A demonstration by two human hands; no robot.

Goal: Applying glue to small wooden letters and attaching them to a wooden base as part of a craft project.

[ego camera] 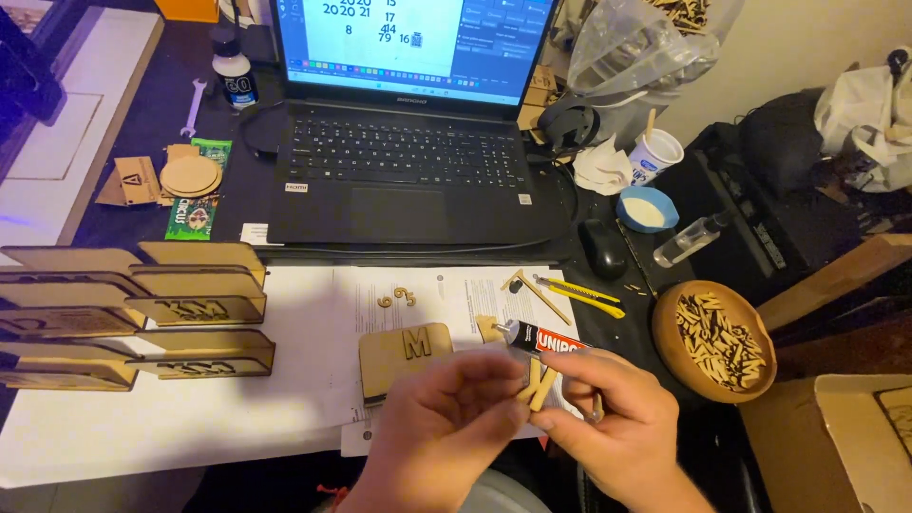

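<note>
From the head camera, we're looking down at our own two hands over a cluttered desk. Our left hand [442, 427] has its fingertips pinched together on a small pale wooden letter cutout [540, 385], holding it up off the paper so its face is free to work on. Our right hand [622, 418] is clamped round a small black-and-red glue tube [543, 339], nozzle angled up and left, just above the letter and close enough to dab it.

Just beyond our hands, a rounded plywood tag with a raised letter [404, 356] lies flat on the white printed sheets [446, 290], within easy reach. To the right, a round wooden bowl heaped with small cutout pieces [714, 340] sits near our right hand. A yellow utility knife [575, 294] rests near the sheets' edge. On the left, slotted plywood racks [142, 304] stand side by side. An open black laptop [408, 161] sits behind everything.
</note>
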